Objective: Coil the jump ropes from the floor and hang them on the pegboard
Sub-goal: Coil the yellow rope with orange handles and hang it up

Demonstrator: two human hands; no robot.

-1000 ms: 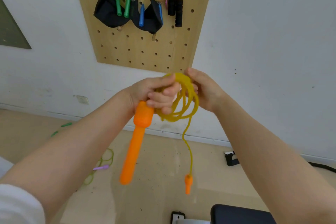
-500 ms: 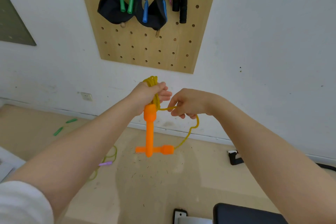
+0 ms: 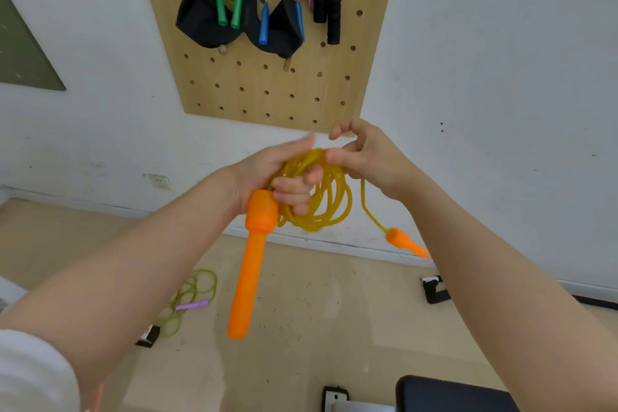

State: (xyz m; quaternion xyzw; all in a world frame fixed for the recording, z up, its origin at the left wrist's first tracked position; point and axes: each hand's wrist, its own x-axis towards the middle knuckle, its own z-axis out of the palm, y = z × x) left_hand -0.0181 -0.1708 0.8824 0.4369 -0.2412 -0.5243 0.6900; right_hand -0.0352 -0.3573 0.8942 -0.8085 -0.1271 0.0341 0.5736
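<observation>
Left hand (image 3: 267,174) is curled round the gathered loops of the yellow jump rope (image 3: 321,201), index finger stretched out along the top, and one orange handle (image 3: 249,273) hangs straight down from under that fist, long axis near vertical. Right hand (image 3: 371,157) sits just beside it, fingers bent, thumb and fingertips pinching the strand at the top of the coil. From under that hand the free tail drops down and to the right, ending in the second orange handle (image 3: 403,241), which dangles tilted and well clear of the floor.

So the coil lies between the two hands, held chest-high, and the loose end is on the right-hand side: that hand looks the one to bring the last length round. Above and beyond the hands is the pegboard (image 3: 267,84), already carrying other coiled ropes and a dark pouch, with bare wooden pegs (image 3: 223,49) showing lower down. On the floor (image 3: 317,328) to the left, another rope with a purple handle (image 3: 192,305) lies uncoiled.
</observation>
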